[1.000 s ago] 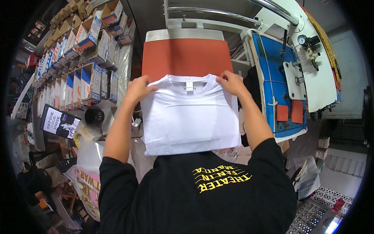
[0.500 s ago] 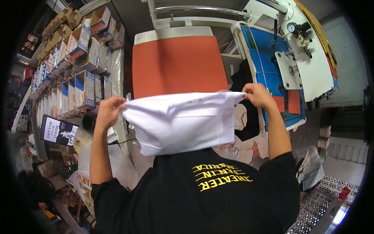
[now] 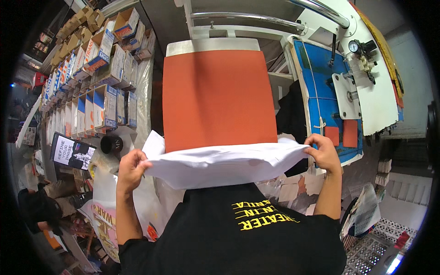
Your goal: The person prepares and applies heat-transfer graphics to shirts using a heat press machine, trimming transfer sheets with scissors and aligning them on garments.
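Left hand (image 3: 133,169) pinching the left end of a white cloth (image 3: 220,167), right hand (image 3: 324,153) pinching the right end, thumbs against fingers. Cloth spans the gap between them, between the black top (image 3: 197,224) and the orange-red pad (image 3: 220,101). Long axis runs left to right across the pad's near end, right side slightly farther forward. Right hand sits a bit farther forward than left; both are outside the pad's width, pad lying ahead between them. Cloth's far edge hides the pad's near edge; touching or hanging above it, cannot tell. Blue board (image 3: 326,110) off to the right, cardboard boxes (image 3: 104,107) to the left, well apart
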`<control>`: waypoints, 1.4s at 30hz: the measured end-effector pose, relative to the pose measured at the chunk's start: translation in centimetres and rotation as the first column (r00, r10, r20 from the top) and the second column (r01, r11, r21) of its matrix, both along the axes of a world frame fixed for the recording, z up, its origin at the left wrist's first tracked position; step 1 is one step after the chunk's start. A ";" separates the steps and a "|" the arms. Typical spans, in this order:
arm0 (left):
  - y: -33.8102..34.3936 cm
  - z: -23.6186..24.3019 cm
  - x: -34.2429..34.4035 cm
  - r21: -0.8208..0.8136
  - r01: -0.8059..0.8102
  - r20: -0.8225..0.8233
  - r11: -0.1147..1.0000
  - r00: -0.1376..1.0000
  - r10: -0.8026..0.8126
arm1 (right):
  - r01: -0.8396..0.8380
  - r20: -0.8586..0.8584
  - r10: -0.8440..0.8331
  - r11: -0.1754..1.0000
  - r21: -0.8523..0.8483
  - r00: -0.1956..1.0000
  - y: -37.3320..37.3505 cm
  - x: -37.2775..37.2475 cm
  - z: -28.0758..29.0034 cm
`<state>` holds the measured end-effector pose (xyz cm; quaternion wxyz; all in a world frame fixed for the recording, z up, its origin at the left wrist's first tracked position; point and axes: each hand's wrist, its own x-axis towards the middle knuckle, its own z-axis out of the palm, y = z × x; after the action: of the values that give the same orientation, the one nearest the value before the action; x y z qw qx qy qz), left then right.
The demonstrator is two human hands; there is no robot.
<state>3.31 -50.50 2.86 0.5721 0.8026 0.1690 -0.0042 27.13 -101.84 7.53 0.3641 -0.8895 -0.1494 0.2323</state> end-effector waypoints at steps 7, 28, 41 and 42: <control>-1.1 1.7 0.8 0.570 0.027 0.279 0.822 0.934 -0.223 | 0.073 -0.024 -0.070 0.972 0.224 0.997 -1.1 -1.3 -1.0; 1.9 4.5 -0.7 -0.196 -0.136 0.137 0.971 0.977 0.164 | 0.097 0.018 -0.105 0.962 0.254 0.994 -2.5 0.6 5.7; 10.8 -3.3 21.5 0.491 -0.082 0.018 0.867 0.996 0.085 | -0.009 0.428 0.167 0.938 -0.347 0.888 9.0 23.1 -2.8; 11.6 -5.4 24.0 0.473 -0.120 0.002 0.873 0.991 0.135 | 0.065 0.340 0.094 0.900 -0.430 0.936 11.5 25.0 -3.9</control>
<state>27.27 -38.87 -2.54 0.3561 0.9045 0.2263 0.0622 52.11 -90.32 3.64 0.1220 -0.9739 -0.1632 0.0995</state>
